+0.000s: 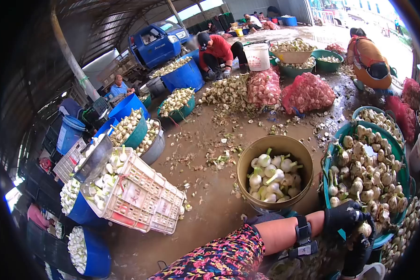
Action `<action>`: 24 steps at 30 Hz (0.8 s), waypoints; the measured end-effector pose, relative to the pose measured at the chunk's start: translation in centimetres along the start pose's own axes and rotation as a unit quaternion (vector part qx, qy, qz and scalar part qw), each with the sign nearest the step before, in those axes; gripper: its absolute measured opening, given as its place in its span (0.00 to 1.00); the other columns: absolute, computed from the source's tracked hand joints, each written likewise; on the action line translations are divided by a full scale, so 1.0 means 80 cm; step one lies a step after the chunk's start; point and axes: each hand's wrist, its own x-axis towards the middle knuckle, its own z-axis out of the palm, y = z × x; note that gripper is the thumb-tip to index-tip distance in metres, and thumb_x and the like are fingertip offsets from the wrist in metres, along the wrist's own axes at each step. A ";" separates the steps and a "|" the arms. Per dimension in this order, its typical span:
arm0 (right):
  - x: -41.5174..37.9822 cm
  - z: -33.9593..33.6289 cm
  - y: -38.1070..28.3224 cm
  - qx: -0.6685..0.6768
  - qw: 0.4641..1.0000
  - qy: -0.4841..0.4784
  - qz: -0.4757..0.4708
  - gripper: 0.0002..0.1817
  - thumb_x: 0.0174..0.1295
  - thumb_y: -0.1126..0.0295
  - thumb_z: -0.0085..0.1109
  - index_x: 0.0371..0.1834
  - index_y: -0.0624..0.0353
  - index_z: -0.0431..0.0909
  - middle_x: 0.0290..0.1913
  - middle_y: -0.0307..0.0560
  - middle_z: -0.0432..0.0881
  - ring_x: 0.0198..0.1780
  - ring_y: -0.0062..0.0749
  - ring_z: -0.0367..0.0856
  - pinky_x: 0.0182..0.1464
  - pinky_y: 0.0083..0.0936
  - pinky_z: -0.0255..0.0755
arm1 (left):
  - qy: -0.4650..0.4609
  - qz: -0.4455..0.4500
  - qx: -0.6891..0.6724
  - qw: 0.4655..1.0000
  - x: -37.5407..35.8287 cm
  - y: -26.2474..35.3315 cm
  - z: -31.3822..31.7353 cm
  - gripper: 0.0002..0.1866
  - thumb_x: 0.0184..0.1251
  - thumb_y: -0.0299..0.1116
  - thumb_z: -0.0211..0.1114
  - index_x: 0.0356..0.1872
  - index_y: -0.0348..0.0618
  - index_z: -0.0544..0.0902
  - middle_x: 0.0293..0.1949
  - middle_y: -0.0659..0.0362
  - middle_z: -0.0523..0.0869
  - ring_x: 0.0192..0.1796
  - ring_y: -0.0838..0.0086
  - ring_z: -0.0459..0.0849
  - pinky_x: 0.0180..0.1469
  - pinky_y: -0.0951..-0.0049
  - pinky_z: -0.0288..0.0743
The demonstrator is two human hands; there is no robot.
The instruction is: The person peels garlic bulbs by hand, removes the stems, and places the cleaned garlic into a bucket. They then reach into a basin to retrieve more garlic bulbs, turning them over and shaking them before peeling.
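Note:
My left hand (344, 217), in a black glove with a strap on the wrist, is closed at a garlic bulb (363, 229) near the lower right. Just below it, my right hand (360, 251), also black-gloved, has its fingers wrapped against the same bulb. Both hands are beside the front edge of a green basin (328, 161) heaped with untrimmed garlic (359, 184). Left of this basin, a round tan bucket (242, 182) holds cleaner white bulbs (273, 175) with short stems. Whether either hand also holds a tool is hidden.
White crates (147, 198) of garlic lean at the left, near blue tubs (91, 254). Red mesh sacks (308, 93) and a garlic pile (228, 93) lie farther back. A person in red (219, 49) and one in orange (368, 56) crouch there. Peelings litter the wet floor.

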 end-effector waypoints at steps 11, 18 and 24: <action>-0.004 0.004 0.008 0.007 0.999 0.024 -0.047 0.33 0.58 0.60 0.59 0.65 0.62 0.60 0.49 0.45 0.74 0.47 0.28 0.74 0.49 0.24 0.69 | 0.020 -0.049 -0.002 0.999 -0.033 0.051 0.013 0.10 0.58 0.36 0.62 0.31 0.38 0.78 0.21 0.62 0.77 0.25 0.80 0.77 0.27 0.77 0.72; -0.001 0.022 0.025 0.058 0.991 0.069 -0.099 0.32 0.60 0.57 0.57 0.63 0.63 0.61 0.56 0.48 0.71 0.54 0.36 0.73 0.58 0.31 0.67 | -0.010 -0.049 -0.031 0.998 -0.028 0.032 -0.002 0.10 0.58 0.36 0.63 0.28 0.39 0.78 0.22 0.63 0.78 0.24 0.81 0.76 0.26 0.78 0.71; 0.000 0.015 0.010 -0.027 0.994 0.062 -0.087 0.41 0.54 0.49 0.63 0.67 0.57 0.58 0.59 0.48 0.69 0.60 0.38 0.68 0.66 0.34 0.57 | -0.004 -0.074 -0.058 0.996 -0.030 0.039 -0.001 0.11 0.61 0.39 0.62 0.32 0.41 0.79 0.22 0.61 0.80 0.24 0.78 0.79 0.27 0.77 0.73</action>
